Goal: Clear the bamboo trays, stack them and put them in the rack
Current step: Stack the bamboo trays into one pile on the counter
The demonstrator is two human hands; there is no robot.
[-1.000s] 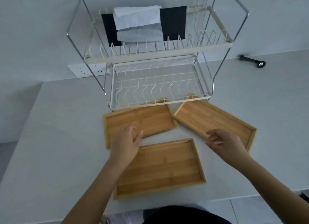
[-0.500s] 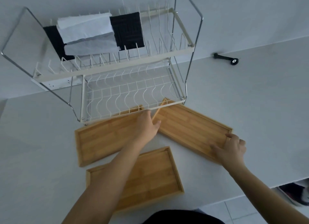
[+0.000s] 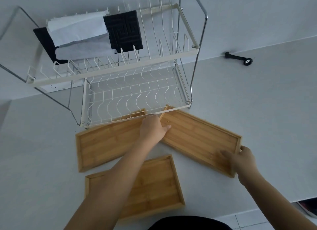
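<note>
Three empty bamboo trays lie on the white counter below a two-tier wire dish rack point(image 3: 137, 95). The right tray point(image 3: 197, 137) sits at an angle, its far corner under the rack's front edge. My left hand point(image 3: 152, 128) grips that far-left end, thumb on the inside. My right hand point(image 3: 240, 159) holds the tray's near-right end, fingers inside and thumb around the corner. The left tray point(image 3: 106, 143) lies flat beside my left wrist. The near tray point(image 3: 154, 186) lies under my left forearm, partly hidden.
The rack's upper tier holds black mats point(image 3: 125, 32) and folded white and grey cloths point(image 3: 78, 34). A black handle-like tool point(image 3: 240, 58) lies at the back right by the wall. The counter's front edge runs close to my body; floor tiles show at bottom right.
My left hand moved from the left tray across to the right tray's far end. My right hand slid to that tray's near-right corner and closed on it. The view shifted right.
</note>
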